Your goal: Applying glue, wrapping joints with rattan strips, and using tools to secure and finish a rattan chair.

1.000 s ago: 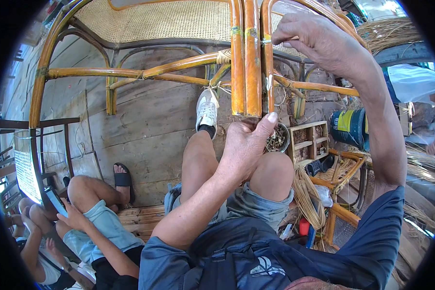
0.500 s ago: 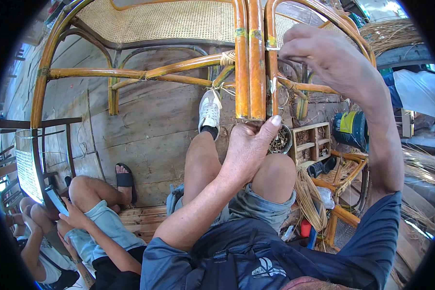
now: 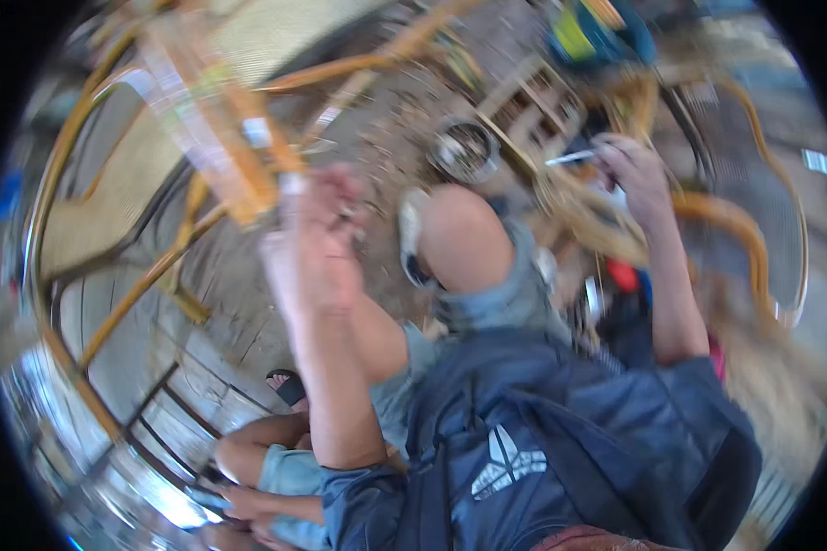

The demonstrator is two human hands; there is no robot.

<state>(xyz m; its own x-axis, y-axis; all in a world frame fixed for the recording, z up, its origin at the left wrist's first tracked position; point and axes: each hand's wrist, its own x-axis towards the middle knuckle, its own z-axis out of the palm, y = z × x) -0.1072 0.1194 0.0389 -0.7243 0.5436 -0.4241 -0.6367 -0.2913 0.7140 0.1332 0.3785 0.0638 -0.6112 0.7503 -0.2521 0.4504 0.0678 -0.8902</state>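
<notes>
My right hand (image 3: 632, 174) is closed on a thin, pale, pointed tool (image 3: 572, 158); whether it is a brush or a blade I cannot make out. It hangs over a bundle of tan cane strips (image 3: 590, 219), beside the wooden compartment box. My left hand (image 3: 317, 243), smeared by motion, is close to the lower ends of the orange-brown poles (image 3: 234, 151) of a cane-seated chair or bench. Whether it touches or grips them cannot be told. Pale patches show on the poles near that hand.
A round pan (image 3: 465, 150) of scraps stands beyond my knee, next to the wooden compartment box (image 3: 508, 121). Behind them is a dark teal bucket (image 3: 606, 32). Another curved cane frame (image 3: 740, 220) stands at the right. A seated person (image 3: 280, 468) is at lower left.
The view has swung to the right and is blurred. My right hand has left the chair poles and moved to the right, over the cane strips, with the thin tool now visible.
</notes>
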